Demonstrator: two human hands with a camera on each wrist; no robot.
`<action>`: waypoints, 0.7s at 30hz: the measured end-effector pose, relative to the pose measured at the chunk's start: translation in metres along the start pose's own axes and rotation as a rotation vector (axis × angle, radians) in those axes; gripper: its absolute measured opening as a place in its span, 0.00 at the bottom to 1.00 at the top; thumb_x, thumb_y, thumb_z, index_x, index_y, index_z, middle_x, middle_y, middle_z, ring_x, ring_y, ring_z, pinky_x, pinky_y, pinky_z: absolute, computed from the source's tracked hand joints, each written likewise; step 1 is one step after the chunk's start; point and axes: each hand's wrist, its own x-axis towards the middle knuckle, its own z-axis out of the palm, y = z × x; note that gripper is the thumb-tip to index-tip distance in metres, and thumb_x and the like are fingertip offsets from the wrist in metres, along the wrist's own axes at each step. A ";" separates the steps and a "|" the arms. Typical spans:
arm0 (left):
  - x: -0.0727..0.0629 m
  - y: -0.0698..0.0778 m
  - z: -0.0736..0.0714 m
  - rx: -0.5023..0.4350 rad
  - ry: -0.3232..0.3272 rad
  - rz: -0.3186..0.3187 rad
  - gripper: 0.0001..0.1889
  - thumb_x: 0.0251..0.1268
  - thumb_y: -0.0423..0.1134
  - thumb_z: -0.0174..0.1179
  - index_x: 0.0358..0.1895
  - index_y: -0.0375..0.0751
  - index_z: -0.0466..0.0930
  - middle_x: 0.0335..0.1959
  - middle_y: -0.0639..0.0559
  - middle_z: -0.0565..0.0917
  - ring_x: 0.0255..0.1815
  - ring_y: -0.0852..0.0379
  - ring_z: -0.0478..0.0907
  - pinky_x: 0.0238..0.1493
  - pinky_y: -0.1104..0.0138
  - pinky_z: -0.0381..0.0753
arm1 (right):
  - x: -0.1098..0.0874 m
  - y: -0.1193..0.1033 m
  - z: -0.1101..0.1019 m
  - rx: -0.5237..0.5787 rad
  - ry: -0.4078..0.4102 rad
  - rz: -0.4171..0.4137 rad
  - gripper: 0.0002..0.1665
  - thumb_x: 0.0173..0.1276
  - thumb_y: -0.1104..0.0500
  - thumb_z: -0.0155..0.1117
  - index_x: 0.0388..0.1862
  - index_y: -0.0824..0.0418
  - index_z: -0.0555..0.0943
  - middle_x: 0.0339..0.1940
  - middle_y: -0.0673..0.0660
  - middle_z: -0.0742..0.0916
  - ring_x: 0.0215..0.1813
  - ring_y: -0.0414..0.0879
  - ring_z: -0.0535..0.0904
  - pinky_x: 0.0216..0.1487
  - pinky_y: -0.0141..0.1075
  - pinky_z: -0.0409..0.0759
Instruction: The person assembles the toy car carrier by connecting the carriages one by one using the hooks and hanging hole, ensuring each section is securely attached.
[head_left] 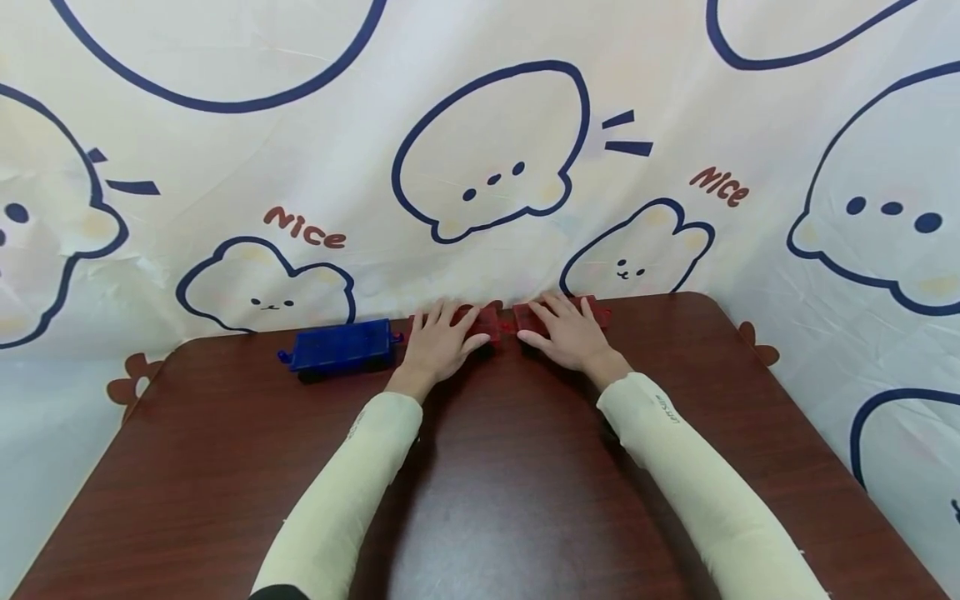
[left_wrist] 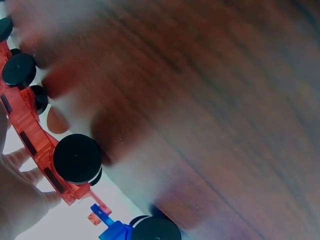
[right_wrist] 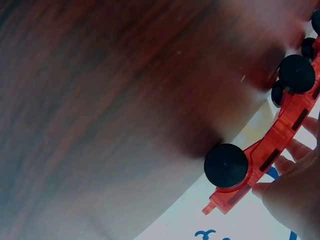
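Observation:
Two red see-through toy train wagons stand end to end at the table's far edge, their couplings meeting or nearly so. My left hand (head_left: 437,346) lies over the left red wagon (head_left: 490,323), fingers stretched across its top. On the right red wagon (head_left: 600,312) rests my right hand (head_left: 568,337), its fingers likewise extended. A blue wagon (head_left: 341,346) stands left of my left hand. Below the left red body, the left wrist view shows black wheels (left_wrist: 77,159), and its end link beside the blue coupling (left_wrist: 102,214). The hands partly cover both red wagons.
The dark brown wooden table (head_left: 480,500) spreads in front of the wagons. Directly behind its far edge hangs a pale cloth (head_left: 487,267) with cartoon outlines, which also runs along both sides.

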 end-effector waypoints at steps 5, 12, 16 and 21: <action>-0.002 -0.001 -0.003 -0.001 0.005 -0.018 0.35 0.78 0.66 0.38 0.80 0.56 0.59 0.79 0.43 0.58 0.81 0.40 0.48 0.77 0.40 0.45 | -0.001 -0.004 -0.002 -0.014 0.014 -0.020 0.44 0.76 0.28 0.45 0.80 0.51 0.64 0.80 0.57 0.65 0.82 0.56 0.49 0.76 0.66 0.42; -0.005 -0.005 -0.007 -0.030 0.042 -0.039 0.35 0.77 0.67 0.39 0.78 0.54 0.64 0.78 0.42 0.61 0.80 0.39 0.52 0.76 0.38 0.46 | -0.001 -0.008 -0.003 -0.034 0.023 -0.029 0.43 0.76 0.30 0.46 0.80 0.51 0.64 0.80 0.58 0.66 0.82 0.56 0.50 0.77 0.65 0.43; -0.009 -0.008 -0.011 -0.054 0.052 -0.057 0.36 0.77 0.68 0.40 0.78 0.52 0.65 0.78 0.41 0.63 0.79 0.39 0.53 0.75 0.37 0.46 | -0.002 -0.011 -0.005 -0.031 0.032 -0.030 0.43 0.76 0.30 0.46 0.81 0.51 0.63 0.80 0.58 0.65 0.82 0.56 0.51 0.77 0.65 0.43; -0.014 -0.012 -0.015 -0.059 0.065 -0.075 0.36 0.77 0.67 0.40 0.77 0.50 0.66 0.77 0.41 0.64 0.79 0.39 0.54 0.76 0.37 0.45 | -0.004 -0.015 -0.006 -0.010 0.028 -0.020 0.43 0.76 0.30 0.46 0.82 0.51 0.62 0.81 0.58 0.64 0.82 0.56 0.50 0.77 0.64 0.41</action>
